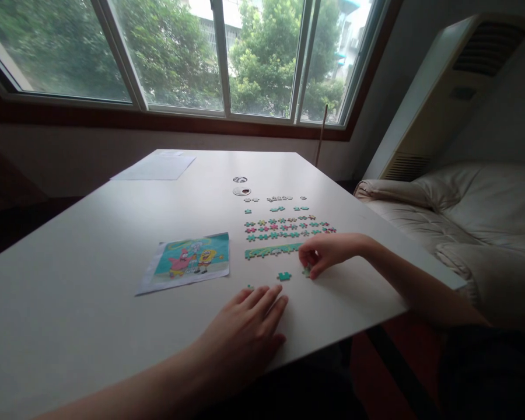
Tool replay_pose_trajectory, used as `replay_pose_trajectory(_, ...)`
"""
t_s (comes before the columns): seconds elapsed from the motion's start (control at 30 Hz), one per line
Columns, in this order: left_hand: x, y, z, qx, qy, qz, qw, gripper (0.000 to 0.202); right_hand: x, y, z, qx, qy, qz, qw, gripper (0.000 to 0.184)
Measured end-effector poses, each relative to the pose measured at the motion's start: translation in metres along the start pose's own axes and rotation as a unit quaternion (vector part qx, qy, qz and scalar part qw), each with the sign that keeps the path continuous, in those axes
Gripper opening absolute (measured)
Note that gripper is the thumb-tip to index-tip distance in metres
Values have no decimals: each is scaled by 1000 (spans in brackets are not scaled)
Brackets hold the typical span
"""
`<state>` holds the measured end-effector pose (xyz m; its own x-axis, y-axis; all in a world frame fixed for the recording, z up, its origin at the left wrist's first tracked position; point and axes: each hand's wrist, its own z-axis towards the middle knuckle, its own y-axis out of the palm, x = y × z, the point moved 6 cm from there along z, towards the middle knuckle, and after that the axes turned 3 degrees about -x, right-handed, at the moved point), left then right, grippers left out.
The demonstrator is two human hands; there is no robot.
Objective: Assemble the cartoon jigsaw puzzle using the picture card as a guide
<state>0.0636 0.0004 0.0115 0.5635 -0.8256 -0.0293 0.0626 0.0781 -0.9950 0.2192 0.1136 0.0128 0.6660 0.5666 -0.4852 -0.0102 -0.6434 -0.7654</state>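
Dark sleeve [494,367] on right arm [402,280]; forearms [166,376] and hands [249,326] bare.

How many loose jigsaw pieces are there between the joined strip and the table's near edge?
3 visible: one jigsaw piece at the right hand, one between the hands, one partly hidden behind the left hand. More may be hidden under it.
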Motion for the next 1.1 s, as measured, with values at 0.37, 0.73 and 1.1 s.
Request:
replay_pose_trajectory(0.37, 10, 14, 20, -23, -53, -54, 997, 50, -2, -1, -2, 5, 0, -3, 1000, 25)
replay_pose_trajectory(0.73, 9, 11, 18, -17, -17, -87, 996, 46, -7, 0, -2, -2, -14, 9, 1000, 22)
replay_pose_trajectory(1.1, 10, 7, 17, -1, -12, -80, 997, 41, -22, 1, 0, 56, -62, -29, 996, 30)
